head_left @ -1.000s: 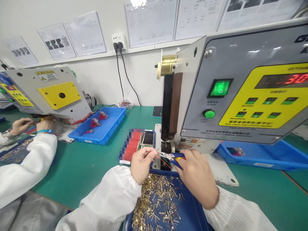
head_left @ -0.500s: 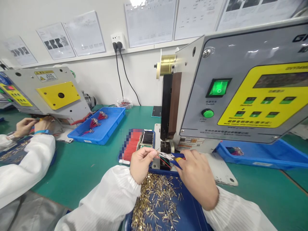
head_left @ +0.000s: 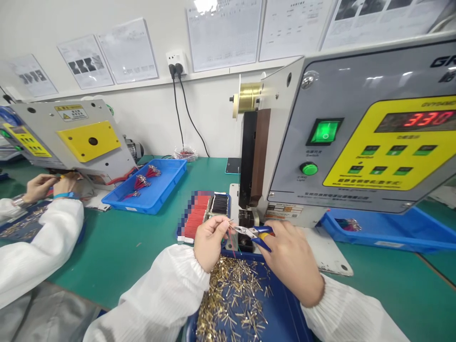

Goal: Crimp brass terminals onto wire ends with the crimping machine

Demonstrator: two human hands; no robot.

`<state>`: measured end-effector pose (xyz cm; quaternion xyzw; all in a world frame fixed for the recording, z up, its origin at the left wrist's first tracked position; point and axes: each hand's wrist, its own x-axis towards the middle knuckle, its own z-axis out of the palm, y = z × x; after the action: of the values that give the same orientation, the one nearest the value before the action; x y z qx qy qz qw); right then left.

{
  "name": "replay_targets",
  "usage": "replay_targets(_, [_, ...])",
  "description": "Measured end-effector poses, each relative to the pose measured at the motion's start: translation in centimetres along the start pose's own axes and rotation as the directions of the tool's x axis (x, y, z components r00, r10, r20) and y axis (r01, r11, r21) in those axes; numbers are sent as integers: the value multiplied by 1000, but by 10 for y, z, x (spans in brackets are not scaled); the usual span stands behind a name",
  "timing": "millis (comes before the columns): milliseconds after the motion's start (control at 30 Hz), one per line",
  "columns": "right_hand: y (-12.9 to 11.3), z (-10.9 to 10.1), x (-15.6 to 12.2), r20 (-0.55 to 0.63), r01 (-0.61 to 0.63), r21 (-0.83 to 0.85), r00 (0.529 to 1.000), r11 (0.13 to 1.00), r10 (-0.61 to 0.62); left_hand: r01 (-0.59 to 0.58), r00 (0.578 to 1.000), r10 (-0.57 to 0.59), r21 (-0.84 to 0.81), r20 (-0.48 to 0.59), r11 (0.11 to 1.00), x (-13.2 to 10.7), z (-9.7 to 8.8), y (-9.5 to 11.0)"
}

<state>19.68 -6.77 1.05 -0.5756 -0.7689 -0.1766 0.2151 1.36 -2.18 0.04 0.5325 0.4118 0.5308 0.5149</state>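
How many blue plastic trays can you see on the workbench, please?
5: a front tray of brass terminals, a left tray of red wire bundles, a right tray, a partly blurred central tray, and a far-left tray. More may be hidden.

The pliers [head_left: 253, 232] have a smooth steel head and glossy blue plastic handles. The small terminals [head_left: 231, 304] are of shiny brass, and they lie in a smooth blue plastic tray [head_left: 287, 304]. The sleeve [head_left: 153, 294] is of soft white cloth. The machine panel [head_left: 292, 109] is grey metal with a little gloss, and the green bench mat [head_left: 107, 251] looks matt and smooth.
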Motion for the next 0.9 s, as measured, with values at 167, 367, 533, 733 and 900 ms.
replay_targets(167, [4, 1, 2, -31, 45, 58, 999, 997, -44, 23, 999, -22, -27, 23, 999, 0, 0, 0])
replay_targets(367, [5, 3, 1, -48, 72, 112, 997, 991, -67, 32, 995, -33, 15, 89, 999, 0, -2, -2])
replay_targets(533, [5, 1, 1, -24, 74, 116, 997, 991, -72, 28, 993, -28, 3, 112, 1000, 0, -2, -5])
replay_targets(733, [5, 1, 1, -33, 85, 125, 996, 988, -81, 56, 991, -48, -65, 126, 996, 0, -3, -7])
replay_targets(900, [7, 2, 1, -15, 117, 151, 993, 981, -116, 109, 984, -85, -153, 158, 982, -1, -2, -7])
